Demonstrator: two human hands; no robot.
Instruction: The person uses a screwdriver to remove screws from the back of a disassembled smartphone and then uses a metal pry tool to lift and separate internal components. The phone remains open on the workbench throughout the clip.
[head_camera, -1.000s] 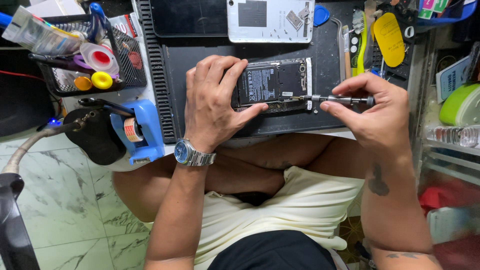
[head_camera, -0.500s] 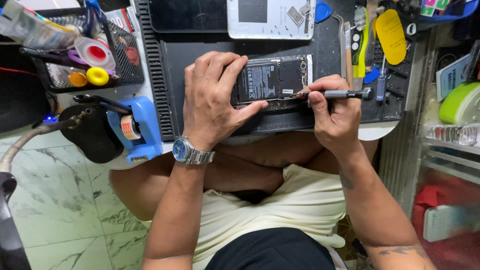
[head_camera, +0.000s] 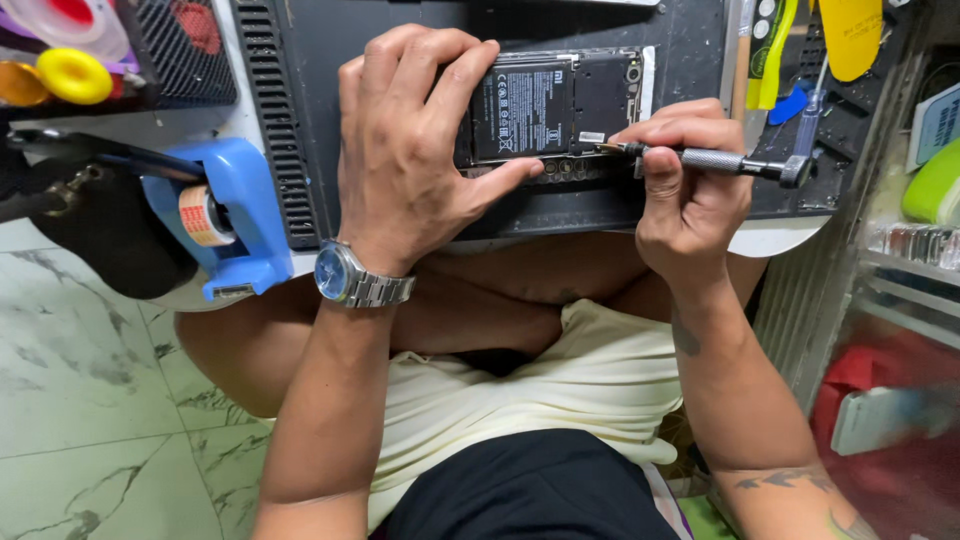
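Metal screwdriver (head_camera: 700, 158): pinched in the right hand (head_camera: 690, 190) fingers, tip touching the phone's lower edge.
Left hand (head_camera: 410, 150): fingers spread and pressing on the opened phone (head_camera: 560, 105), thumb along its near edge.
Phone: back off, black battery showing, between both hands on the dark mat (head_camera: 300, 120).
Beyond left hand: blue tape dispenser (head_camera: 230, 215) on the tabletop (head_camera: 780, 238).

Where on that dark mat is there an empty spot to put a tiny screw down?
The dark work mat is bare above the opened black phone, and in a strip below it near the left hand. It is crowded right of the right hand and its metal screwdriver, among yellow and green pry tools.
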